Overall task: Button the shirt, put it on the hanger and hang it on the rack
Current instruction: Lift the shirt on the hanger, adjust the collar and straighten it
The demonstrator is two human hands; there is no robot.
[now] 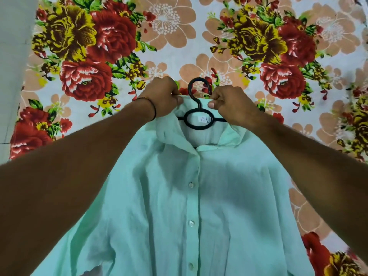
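The shirt [179, 206] is being settled on the hanger [196, 116], collar pinched by left hand [162, 96] at ten o'clock, right hand [229, 102] at two; lifting is needed next.

Hanger hook [189, 89] sits tight between left hand [162, 96] and right hand [229, 102], narrow gaps either side; shirt [179, 206] covers everything below. Open room only over floral sheet [179, 42] beyond.
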